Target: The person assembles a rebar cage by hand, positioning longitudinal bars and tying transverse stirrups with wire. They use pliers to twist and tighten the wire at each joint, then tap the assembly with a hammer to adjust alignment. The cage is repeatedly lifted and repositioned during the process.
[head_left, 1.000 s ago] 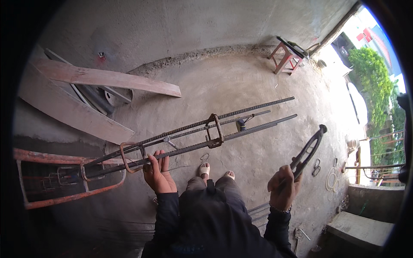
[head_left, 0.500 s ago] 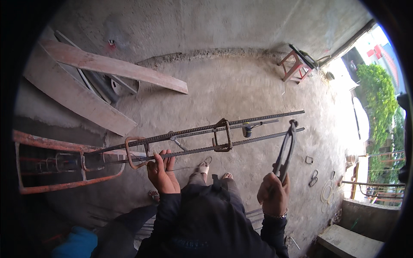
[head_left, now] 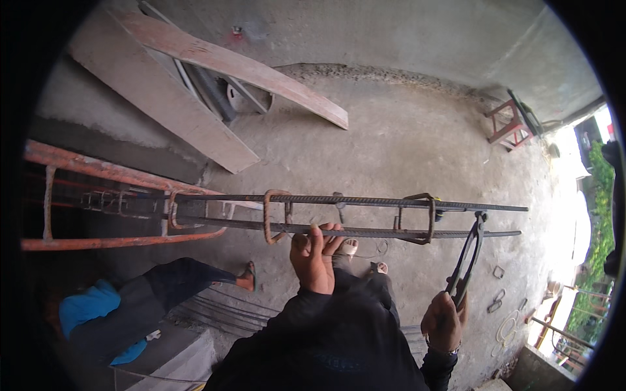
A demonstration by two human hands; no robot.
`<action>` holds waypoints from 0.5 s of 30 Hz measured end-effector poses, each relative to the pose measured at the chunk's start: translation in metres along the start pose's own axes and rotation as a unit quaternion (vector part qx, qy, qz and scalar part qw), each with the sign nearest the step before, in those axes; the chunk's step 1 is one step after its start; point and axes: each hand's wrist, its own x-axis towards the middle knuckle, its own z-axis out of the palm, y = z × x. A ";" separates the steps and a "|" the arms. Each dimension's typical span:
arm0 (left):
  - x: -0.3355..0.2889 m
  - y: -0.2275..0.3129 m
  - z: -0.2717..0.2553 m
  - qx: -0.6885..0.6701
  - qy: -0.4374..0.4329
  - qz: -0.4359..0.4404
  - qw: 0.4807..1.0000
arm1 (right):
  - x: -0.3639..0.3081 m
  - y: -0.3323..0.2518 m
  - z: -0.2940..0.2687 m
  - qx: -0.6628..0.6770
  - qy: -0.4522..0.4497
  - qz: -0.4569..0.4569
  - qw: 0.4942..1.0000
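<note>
Edged by floor point(head_left: 424, 156), one rebar cage point(head_left: 372, 232) is grasped by the left grip point(head_left: 315, 260), one pincer tool point(head_left: 478, 228) by the right grip point(head_left: 445, 320).

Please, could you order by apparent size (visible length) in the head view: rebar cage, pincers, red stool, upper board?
1. Rebar cage
2. Upper board
3. Pincers
4. Red stool
The pincers look nearer the camera, so real sizes may differ.

Red stool point(head_left: 512, 130) near concrete wall point(head_left: 417, 39)
</note>
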 end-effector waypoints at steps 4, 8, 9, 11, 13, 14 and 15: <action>0.004 -0.002 0.001 -0.019 -0.003 0.000 1.000 | 0.007 -0.014 -0.028 -0.058 -0.009 -0.254 0.965; 0.010 -0.008 0.006 -0.030 0.013 0.007 0.999 | 0.005 -0.051 -0.043 -0.253 0.016 -0.302 0.919; 0.012 -0.010 0.008 -0.038 0.027 0.019 0.999 | 0.004 -0.059 -0.040 -0.258 0.011 -0.261 0.930; 0.015 -0.013 0.014 -0.036 0.023 0.033 0.999 | 0.005 -0.071 -0.027 -0.256 0.015 -0.195 0.947; 0.017 -0.015 0.020 -0.038 0.029 0.054 0.997 | 0.014 -0.087 -0.014 -0.204 -0.050 -0.088 0.974; 0.017 -0.015 0.022 -0.032 0.035 0.056 0.997 | 0.022 -0.093 -0.007 -0.197 -0.070 -0.051 0.977; 0.018 -0.015 0.024 -0.022 0.042 0.057 0.997 | 0.031 -0.098 0.000 -0.192 -0.089 -0.014 0.977</action>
